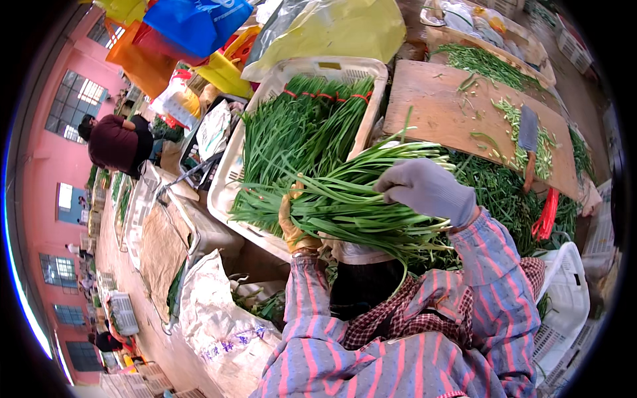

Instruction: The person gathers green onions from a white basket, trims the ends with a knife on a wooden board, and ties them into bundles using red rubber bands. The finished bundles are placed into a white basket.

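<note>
My left hand (293, 219), in a yellowish glove, grips a large loose bunch of green garlic chives (348, 199) near its leafy end. Over the pale stem end is my right hand (428, 186) in a grey knit glove, its fingers bent against the stems; whether it pinches any is unclear. Beyond the bunch, a white plastic crate (229, 186) holds chive bundles (303, 119) tied with red bands (326, 95). To the right a wooden board (428, 99) bears chopped stem ends (515, 117) and a cleaver (528, 132) with a wooden handle.
Loose greens (497, 194) lie under the board's near edge, beside red ties (546, 214). A white crate (572, 278) stands at the right, a white woven sack (219, 318) at the lower left. Colourful bags (194, 30) hang at the upper left. A person (117, 142) is farther off.
</note>
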Available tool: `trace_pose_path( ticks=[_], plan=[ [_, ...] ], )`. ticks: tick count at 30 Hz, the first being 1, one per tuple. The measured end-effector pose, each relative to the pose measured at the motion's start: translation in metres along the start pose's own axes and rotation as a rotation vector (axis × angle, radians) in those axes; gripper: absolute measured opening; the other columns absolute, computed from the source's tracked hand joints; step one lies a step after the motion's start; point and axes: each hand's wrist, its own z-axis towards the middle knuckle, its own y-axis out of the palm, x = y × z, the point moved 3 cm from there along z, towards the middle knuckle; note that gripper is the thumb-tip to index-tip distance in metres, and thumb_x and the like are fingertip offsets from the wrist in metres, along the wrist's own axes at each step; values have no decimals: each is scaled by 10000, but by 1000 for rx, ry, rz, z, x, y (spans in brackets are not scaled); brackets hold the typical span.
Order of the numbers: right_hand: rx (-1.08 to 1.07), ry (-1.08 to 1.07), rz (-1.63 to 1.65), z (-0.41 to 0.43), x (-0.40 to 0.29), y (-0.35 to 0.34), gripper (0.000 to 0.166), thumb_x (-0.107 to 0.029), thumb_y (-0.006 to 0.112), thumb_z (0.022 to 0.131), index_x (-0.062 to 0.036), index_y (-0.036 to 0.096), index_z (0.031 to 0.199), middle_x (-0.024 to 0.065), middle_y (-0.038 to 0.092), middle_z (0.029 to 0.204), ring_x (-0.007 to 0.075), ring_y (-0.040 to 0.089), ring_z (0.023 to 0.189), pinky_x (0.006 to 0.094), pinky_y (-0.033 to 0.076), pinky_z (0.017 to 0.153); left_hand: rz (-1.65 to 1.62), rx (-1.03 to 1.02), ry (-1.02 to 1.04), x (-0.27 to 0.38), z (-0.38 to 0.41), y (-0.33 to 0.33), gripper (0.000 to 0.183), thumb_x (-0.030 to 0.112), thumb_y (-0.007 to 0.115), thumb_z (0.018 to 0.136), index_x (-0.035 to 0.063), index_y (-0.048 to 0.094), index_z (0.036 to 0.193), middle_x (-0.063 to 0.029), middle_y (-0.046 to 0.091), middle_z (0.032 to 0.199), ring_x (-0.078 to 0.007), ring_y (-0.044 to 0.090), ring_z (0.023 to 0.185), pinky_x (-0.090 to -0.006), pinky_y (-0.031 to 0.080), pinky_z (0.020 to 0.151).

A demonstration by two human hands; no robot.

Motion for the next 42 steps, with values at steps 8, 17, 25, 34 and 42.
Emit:
trace_pose_path(
  ticks=[8,17,25,34,42],
  plan=[
    [-181,382,388,18,-9,-14,224,-179,584,855,-22,686,977,28,648,705,71,528,572,236,430,542,-183,-94,42,-2,-4,31,652,317,602,883,86,361,1444,-9,609,1034,-165,575,891,-376,492,902],
    [-12,283,87,4,28,-15,226,-222,557,827,-26,668,817,81,641,680,197,621,612,326,495,611,304,-7,325,-2,12,-16,591,409,506,940,208,322,1464,-55,423,1438,-251,468,1242,-446,391,1056],
    [1016,429,376,-136,49,-56,200,-203,636,869,-17,699,907,50,594,662,122,557,576,258,427,517,237,67,76,5,15,-35,455,325,599,909,233,515,1346,-43,577,1281,-240,563,1118,-433,458,983],
    [608,721,51,-152,55,62,409,-489,721,731,-125,736,916,93,642,846,247,631,815,345,491,717,404,94,58,7,27,-65,477,398,513,938,157,502,1350,-78,521,1356,-276,509,1204,-458,391,1046],
    [720,655,689,-145,62,75,202,-170,724,772,-43,730,929,69,646,791,187,635,783,313,487,732,797,58,222,9,16,-55,492,403,516,936,130,493,1345,-96,531,1336,-271,533,1177,-450,444,993]
  ],
)
